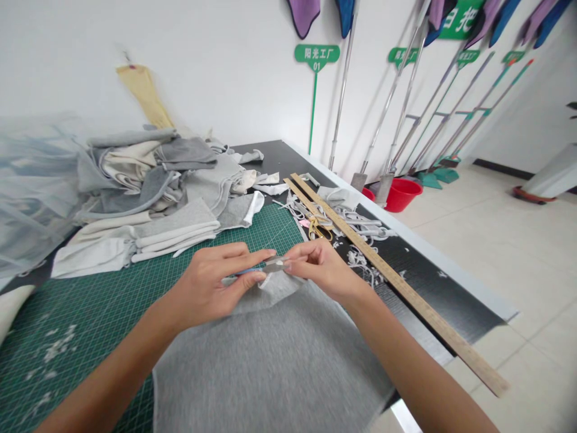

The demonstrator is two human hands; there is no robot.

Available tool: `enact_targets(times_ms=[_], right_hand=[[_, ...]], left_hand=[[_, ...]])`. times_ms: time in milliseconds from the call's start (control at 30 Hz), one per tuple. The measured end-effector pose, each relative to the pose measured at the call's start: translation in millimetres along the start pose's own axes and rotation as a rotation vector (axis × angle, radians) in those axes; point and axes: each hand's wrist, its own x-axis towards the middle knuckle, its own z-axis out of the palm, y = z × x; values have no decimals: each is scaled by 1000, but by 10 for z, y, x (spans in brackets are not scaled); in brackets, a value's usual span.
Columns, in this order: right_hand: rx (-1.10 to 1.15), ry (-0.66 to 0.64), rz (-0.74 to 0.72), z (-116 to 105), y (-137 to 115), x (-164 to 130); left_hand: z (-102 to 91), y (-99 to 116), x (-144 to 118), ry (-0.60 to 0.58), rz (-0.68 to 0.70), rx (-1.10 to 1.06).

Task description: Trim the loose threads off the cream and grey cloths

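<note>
Gray cloth [270,355] lies mid-frame, its top edge pinched by right hand [322,267]. Left hand [216,282] grips a snipper [265,269] there. Trimming looks barely begun.

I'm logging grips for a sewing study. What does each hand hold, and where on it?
Left hand holds a small metal tool by its handle; right hand pinches the grey fabric at its top corner.

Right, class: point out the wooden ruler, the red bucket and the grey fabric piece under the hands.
wooden ruler [406,288], head view, middle of its length.
red bucket [402,193], head view, front wall.
grey fabric piece [270,361], head view, bare centre.
</note>
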Motion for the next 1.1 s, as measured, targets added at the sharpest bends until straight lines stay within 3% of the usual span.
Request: enact_targets(times_ms=[167, 433, 633, 1100], right_hand=[[15, -2, 11, -2, 5, 1], [37, -11, 44, 1, 16, 4], [31, -60, 29, -3, -8, -7], [47, -113, -7, -41, -8, -9]], left_hand=[[18, -21, -10, 24, 41, 20], [11, -17, -44, 82, 162, 251], [-51, 5, -45, 48, 232, 406], [-89, 7, -48, -25, 176, 330]])
